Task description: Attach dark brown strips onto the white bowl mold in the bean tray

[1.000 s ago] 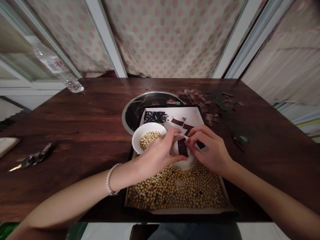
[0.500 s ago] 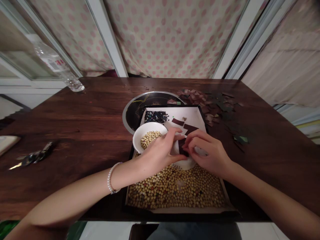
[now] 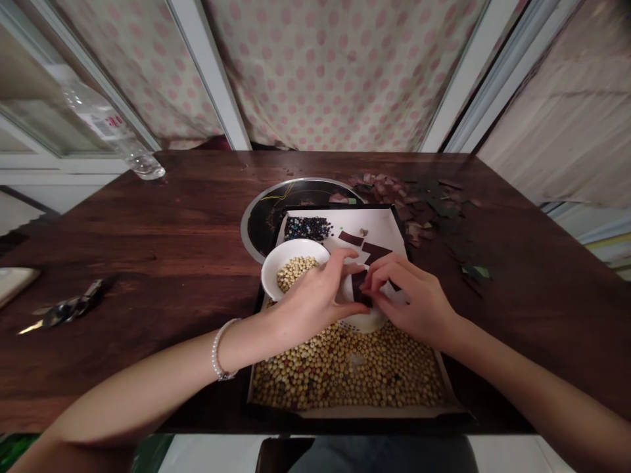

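A black-rimmed tray (image 3: 315, 412) holds many tan beads (image 3: 345, 374) in its front half. My left hand (image 3: 320, 295) reaches over a white bowl (image 3: 277, 253) with pale beads inside; its thumb and fingers are spread around the near side of a second white bowl (image 3: 363, 323). A dark brown piece (image 3: 361, 289) lies at that second bowl, between my hands. My right hand (image 3: 407, 295) has its fingertips pinched together at this dark piece; anything small between them is hidden.
Dark beads (image 3: 306, 228) and brown strips (image 3: 351, 238) lie at the tray's back. Behind is a round dark plate (image 3: 254, 230). Brown and green scraps (image 3: 389, 190) are scattered at right. Keys (image 3: 69, 310) and a clear bottle (image 3: 106, 121) are at left.
My right fingertips have shifted very slightly at the dark piece. My left hand has stayed nearly still.
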The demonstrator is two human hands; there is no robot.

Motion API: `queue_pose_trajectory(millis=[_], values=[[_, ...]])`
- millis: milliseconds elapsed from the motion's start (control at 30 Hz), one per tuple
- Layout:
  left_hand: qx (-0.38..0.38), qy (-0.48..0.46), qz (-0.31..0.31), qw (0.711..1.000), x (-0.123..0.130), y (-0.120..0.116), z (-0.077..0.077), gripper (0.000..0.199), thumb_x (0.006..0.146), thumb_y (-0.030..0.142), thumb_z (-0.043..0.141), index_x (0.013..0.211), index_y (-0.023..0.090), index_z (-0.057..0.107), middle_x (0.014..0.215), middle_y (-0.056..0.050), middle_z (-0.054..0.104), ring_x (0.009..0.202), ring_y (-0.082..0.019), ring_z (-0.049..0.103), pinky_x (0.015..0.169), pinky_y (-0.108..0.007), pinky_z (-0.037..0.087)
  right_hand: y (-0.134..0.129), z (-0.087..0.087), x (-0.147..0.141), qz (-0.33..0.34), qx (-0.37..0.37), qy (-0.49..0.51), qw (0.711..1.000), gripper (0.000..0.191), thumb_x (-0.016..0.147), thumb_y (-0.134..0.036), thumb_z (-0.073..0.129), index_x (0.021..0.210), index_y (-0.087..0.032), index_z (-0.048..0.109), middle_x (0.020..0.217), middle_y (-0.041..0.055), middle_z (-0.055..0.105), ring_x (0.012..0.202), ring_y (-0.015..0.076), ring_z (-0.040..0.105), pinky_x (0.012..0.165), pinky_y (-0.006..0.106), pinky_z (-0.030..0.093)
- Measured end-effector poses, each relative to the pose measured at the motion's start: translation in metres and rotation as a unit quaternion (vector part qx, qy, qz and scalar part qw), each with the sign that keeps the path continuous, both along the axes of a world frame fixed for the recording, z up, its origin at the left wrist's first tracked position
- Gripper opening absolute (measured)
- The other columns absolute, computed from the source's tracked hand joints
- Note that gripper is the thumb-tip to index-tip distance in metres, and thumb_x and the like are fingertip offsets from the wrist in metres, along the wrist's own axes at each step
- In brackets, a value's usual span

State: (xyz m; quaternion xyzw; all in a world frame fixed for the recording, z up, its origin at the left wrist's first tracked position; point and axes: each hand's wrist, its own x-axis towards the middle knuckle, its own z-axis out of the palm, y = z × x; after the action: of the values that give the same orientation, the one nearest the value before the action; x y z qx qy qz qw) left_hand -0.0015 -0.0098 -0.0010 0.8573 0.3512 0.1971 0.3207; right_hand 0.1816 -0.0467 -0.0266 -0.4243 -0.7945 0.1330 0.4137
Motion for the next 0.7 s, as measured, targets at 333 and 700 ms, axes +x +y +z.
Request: queue_pose_trajectory(millis=[333, 700], values=[[-0.001, -0.003, 0.008, 1.000, -0.001, 0.002, -0.004, 0.071, 0.069, 0.030, 0.072, 0.124, 0.023, 0.028, 0.118, -0.009, 0.061, 0.108, -0.026, 0.056, 0.088, -0.038, 0.043, 0.012, 0.003, 0.008, 0.021, -0.214, 0.361, 0.907, 0.024, 0.066, -0.014, 0.069, 0.075, -0.021, 0.048, 0.092, -0.0004, 0.053, 0.073, 0.0113, 0.061, 0.071, 0.028, 0.052], [-0.003, -0.041, -0.018, 0.999, -0.004, 0.004, -0.011, 0.084, 0.071, 0.026, 0.069, 0.136, 0.020, 0.015, 0.122, -0.012, 0.056, 0.114, -0.026, 0.051, 0.096, -0.043, 0.039, 0.013, -0.001, 0.009, 0.102, -0.386, 0.589, 0.702, 0.030, 0.064, -0.014, 0.071, 0.082, -0.026, 0.051, 0.089, -0.0053, 0.056, 0.069, 0.0053, 0.054, 0.065, 0.018, 0.049]])
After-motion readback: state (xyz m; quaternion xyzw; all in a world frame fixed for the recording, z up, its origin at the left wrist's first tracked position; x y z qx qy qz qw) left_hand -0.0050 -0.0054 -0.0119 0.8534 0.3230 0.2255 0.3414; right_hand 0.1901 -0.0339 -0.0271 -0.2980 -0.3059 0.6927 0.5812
